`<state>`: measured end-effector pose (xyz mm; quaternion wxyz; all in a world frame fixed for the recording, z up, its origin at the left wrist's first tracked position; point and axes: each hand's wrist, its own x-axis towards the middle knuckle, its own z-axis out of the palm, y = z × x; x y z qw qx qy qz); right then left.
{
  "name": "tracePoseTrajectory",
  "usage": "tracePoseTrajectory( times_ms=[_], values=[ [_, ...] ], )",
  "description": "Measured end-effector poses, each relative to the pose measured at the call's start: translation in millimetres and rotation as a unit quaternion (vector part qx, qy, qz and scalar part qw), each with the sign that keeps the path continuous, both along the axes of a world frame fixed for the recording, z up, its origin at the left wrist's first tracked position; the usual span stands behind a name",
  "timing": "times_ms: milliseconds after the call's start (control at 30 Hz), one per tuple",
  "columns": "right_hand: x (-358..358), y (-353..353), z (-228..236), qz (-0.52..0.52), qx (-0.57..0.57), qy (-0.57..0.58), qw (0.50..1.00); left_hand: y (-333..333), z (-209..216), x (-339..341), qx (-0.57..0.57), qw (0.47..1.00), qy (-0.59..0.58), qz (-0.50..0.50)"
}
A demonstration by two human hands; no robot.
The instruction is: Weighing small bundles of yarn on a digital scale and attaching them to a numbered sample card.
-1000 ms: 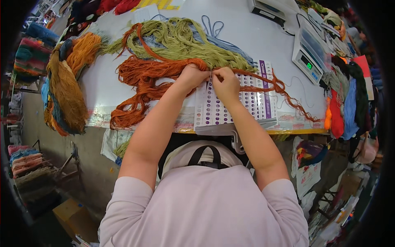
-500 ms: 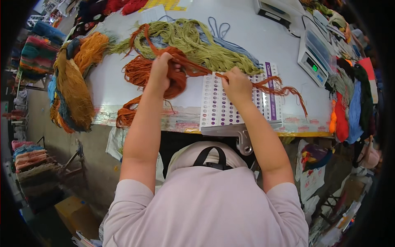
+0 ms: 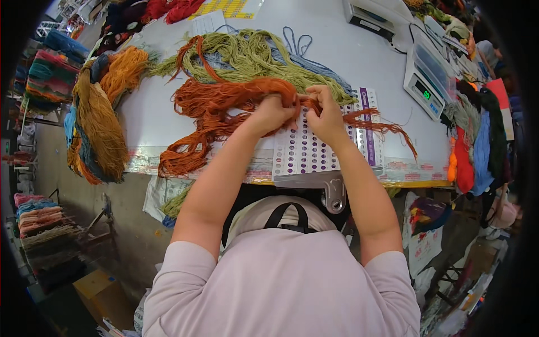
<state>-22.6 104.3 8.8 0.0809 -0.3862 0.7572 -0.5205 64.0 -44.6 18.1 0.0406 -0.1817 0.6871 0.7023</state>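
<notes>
A rust-orange hank of yarn [image 3: 224, 95] lies across the table in loose loops. My left hand [image 3: 274, 114] is closed in its right part, with strands draped over the fingers. Close beside it, my right hand [image 3: 327, 115] pinches the narrower stretch of the hank, and the loose ends trail off to the right. Beneath both hands lies a white card punched with rows of holes [image 3: 297, 150], with a purple stripe and a wide clip [image 3: 314, 181] at its near edge. Olive-green yarn [image 3: 247, 53] and blue yarn [image 3: 300, 50] lie just beyond the orange hank.
A digital scale [image 3: 426, 90] stands at the right, with another device [image 3: 368, 19] behind it. Brown and orange hanks [image 3: 98, 121] hang over the table's left end; red, blue and dark hanks [image 3: 483, 151] hang at the right. A cardboard box [image 3: 104, 295] sits on the floor.
My left hand has moved right and slightly nearer, bringing the bunched orange yarn beside my right hand. The hank now lies more spread out on the left. My right hand has shifted only slightly.
</notes>
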Motion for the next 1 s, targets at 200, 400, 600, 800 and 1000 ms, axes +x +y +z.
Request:
tracePoseTrajectory(
  times_ms=[200,400,600,800,1000],
  values=[
    [-8,-9,-15,0.019,0.021,0.038,0.999,7,-7,-5,-0.12,0.989,0.061,0.057],
    [-5,-15,-9,-0.03,0.193,0.11,0.975,-24,9,28,0.058,0.977,0.128,0.16],
    [-15,-8,-30,-0.092,0.133,-0.004,0.987,-134,1,115,0.209,0.887,0.171,0.373],
    [-24,-6,-28,-0.009,-0.093,-0.339,0.936,-139,-24,124,0.106,0.912,0.036,0.394],
    [-24,-11,-47,-0.066,0.021,-0.159,0.985,-176,-32,126,0.135,0.902,0.088,0.4]
  ],
)
